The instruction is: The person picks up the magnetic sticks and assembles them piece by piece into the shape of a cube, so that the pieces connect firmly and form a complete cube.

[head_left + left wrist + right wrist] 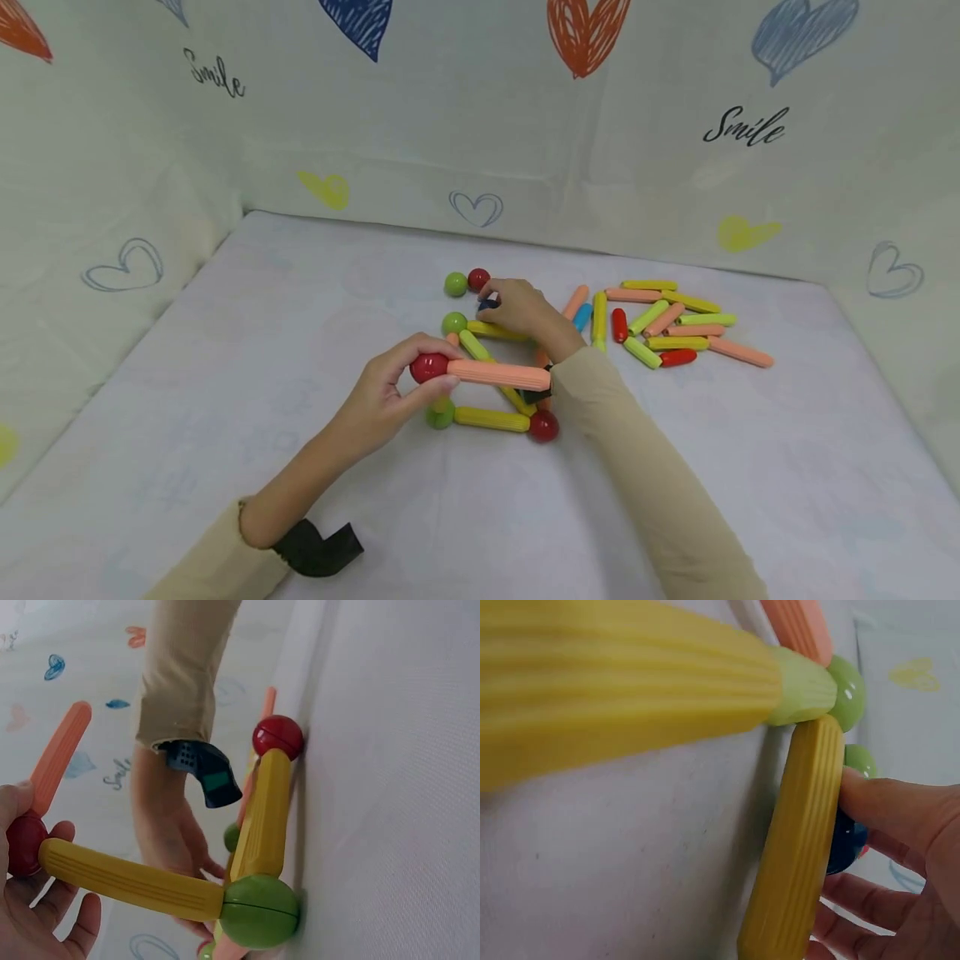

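Beige sleeves (652, 475) lie nearest, left hand (386, 393) pinching a red ball (427, 367), right hand (522, 307) a navy ball (845, 846).

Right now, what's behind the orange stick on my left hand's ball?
In the head view, a lime stick shows above the orange stick, a yellow stick below; what's between is covered.

Open room is offered over the table (225, 375), left of the left hand (384, 398). Between the hands, the way is obstructed by the raised pink stick (498, 374) and the stick frame (491, 418) below; right of the right hand (517, 307), by loose sticks (664, 320).
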The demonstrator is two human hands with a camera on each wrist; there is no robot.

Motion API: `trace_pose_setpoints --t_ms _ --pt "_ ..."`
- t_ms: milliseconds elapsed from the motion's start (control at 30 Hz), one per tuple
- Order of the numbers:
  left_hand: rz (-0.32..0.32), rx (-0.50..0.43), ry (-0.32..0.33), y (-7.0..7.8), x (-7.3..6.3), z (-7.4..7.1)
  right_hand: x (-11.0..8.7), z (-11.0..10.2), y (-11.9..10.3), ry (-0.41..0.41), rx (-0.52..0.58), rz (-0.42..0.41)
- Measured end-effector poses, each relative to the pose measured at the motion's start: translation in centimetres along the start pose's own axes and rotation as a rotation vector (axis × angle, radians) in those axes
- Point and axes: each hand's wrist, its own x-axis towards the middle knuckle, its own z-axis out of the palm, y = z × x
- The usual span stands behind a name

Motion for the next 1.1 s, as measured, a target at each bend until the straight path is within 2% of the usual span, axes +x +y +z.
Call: trace_pose_setpoints --t_ms 133,267,400,533,800,967,1100 --pt "-0.001 0.002 -0.006 -0.1 0.0 -0.1 -0.5 -0.4 0.3 0.005 0.038 0.013" --pt "-0.012 0.004 0.005 -0.2 0.0 -0.2 -2.1 -1.4 0.5 0.080 0.137 -0.040" --pt "-0.030 -0.004 0.010 -0.2 0.1 -0.3 -5.1 -2.7 0.8 0.153 0.256 -0.092" --pt "-0.027 -0.005 0.016 -0.2 0.1 -0.4 -9.0 -3.6 1.7 0.186 0.376 -0.103" --pt "-0.016 -0.013 0.023 -0.4 0.1 -0.3 -16.1 -3.5 3.5 0.170 0.648 -0.064" --pt "-0.013 -0.017 0.019 -0.5 0.2 -0.2 -18.9 -2.6 3.8 0.158 0.737 -0.058" --pt "-0.008 -0.013 0.020 -0.5 0.2 -0.2 -19.9 -2.0 3.5 0.166 0.730 -0.123"
